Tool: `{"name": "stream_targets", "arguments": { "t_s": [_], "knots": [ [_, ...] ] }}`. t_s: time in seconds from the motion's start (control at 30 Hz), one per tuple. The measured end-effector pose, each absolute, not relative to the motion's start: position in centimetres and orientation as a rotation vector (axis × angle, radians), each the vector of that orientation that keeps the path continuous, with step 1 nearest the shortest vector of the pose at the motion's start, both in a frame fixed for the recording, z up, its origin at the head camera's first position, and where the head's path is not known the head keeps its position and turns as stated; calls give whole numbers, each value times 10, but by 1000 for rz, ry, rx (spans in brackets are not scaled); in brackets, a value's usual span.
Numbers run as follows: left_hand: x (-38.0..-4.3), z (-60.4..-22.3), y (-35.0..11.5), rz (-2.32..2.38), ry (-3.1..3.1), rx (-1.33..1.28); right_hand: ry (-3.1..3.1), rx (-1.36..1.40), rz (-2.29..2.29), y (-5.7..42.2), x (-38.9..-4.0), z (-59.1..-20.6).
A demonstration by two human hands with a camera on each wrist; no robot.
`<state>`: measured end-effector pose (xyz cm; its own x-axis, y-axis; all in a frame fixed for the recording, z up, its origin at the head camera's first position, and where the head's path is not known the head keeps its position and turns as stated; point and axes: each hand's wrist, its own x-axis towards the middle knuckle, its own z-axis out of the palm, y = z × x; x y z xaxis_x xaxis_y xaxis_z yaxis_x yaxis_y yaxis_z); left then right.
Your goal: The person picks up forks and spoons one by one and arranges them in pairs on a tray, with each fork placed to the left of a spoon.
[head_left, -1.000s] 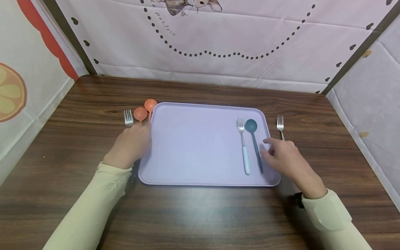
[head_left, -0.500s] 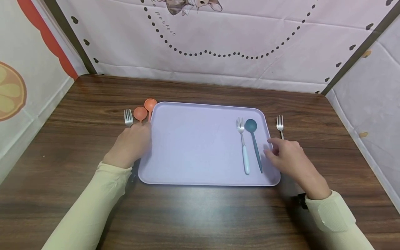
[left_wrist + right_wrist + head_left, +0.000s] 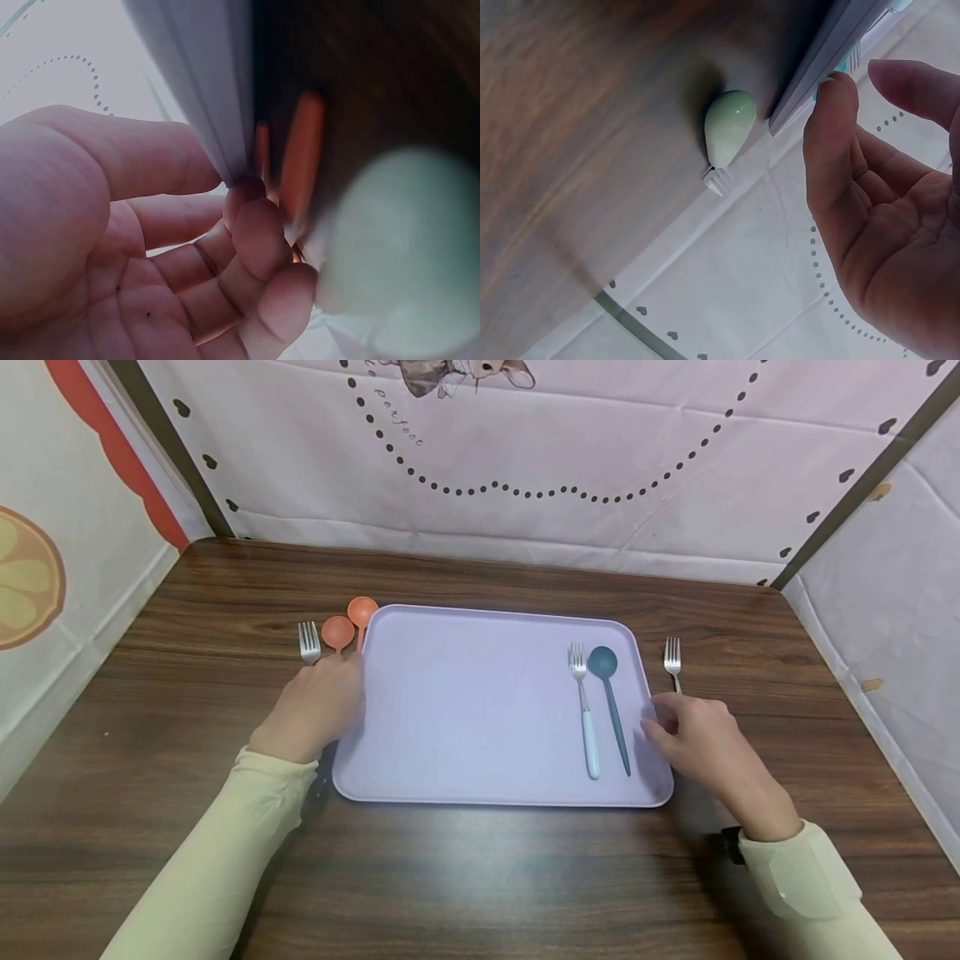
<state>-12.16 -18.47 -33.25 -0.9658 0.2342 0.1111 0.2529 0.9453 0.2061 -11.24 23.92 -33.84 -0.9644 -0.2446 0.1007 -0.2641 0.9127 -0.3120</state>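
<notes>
My left hand [image 3: 315, 706] pinches the left rim of a lilac tray [image 3: 480, 710]. In the left wrist view its thumb lies on one side of the rim and its fingers curl on the other. Two orange spoons [image 3: 338, 632] and a fork [image 3: 309, 643] lie beside that hand, their handles mostly hidden by it in the head view. My right hand [image 3: 701, 739] is at the tray's right rim, thumb and index finger apart around the edge. A fork with a green handle [image 3: 730, 127] lies on the table just outside it.
On the tray's right side lie a fork with a pale blue handle [image 3: 590, 743] and a dark teal spoon [image 3: 603, 662]. The wooden table [image 3: 480, 877] meets a printed cloth wall [image 3: 525, 527] at the back, with more cloth at both sides.
My right hand has drawn slightly right, from over the tray near the teal spoon to the tray's right rim. The left hand and tray have stayed put.
</notes>
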Motion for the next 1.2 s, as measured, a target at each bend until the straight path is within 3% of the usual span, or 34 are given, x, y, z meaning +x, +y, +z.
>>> {"name": "stream_targets", "arguments": {
  "t_s": [1.2],
  "knots": [
    [-123,-332,-185,-351,-3070,-360,-3056,132,356,257,-107,-342]
  ]
}}
